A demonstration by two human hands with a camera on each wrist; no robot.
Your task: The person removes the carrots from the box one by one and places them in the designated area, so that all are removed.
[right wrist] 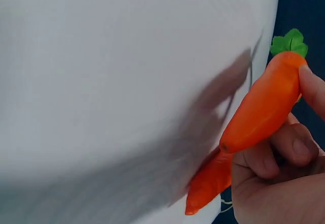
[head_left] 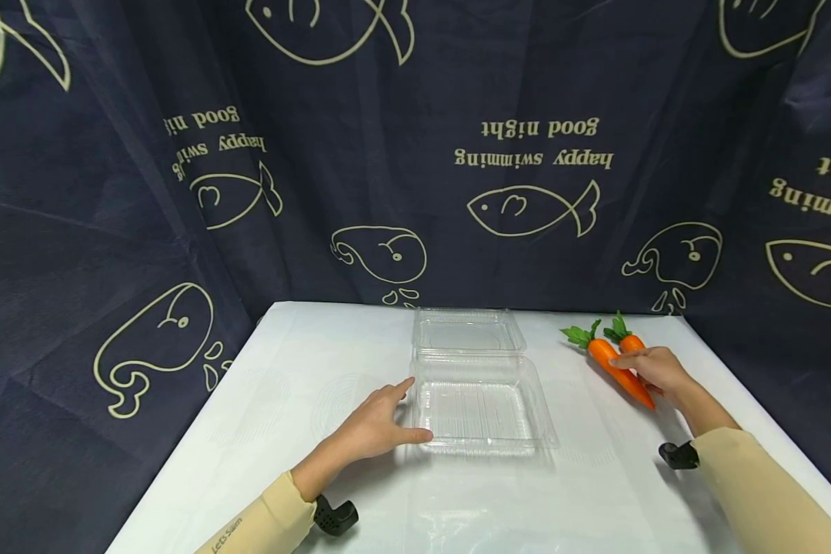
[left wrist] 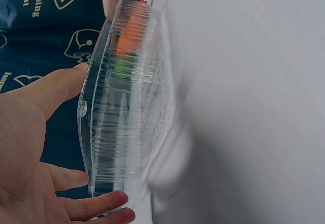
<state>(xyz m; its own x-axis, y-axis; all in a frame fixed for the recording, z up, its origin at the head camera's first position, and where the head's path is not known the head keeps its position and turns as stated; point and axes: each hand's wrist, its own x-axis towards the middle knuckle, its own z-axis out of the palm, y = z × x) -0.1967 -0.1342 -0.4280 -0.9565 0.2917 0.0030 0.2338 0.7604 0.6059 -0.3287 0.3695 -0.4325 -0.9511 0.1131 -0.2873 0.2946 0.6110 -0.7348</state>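
Observation:
A clear plastic clamshell container [head_left: 474,412] lies opened out on the white table, its lid [head_left: 467,335] folded back to the far side. My left hand [head_left: 372,423] is at the container's left side, fingers spread. In the left wrist view its thumb and fingertips are at the rim [left wrist: 85,104]. On the right, my right hand [head_left: 658,371] pinches an orange carrot [head_left: 608,360] with green leaves between thumb and fingers. A second carrot [head_left: 632,343] lies just behind, partly hidden by the hand; in the right wrist view its orange tip [right wrist: 208,183] shows below the held one.
The white table [head_left: 485,508] has its far edge against a dark blue curtain [head_left: 429,154] with fish and whale drawings. Curtain cloth also hangs along the left and right sides. A black wrist device [head_left: 335,517] sits under the left sleeve, another [head_left: 679,455] by the right.

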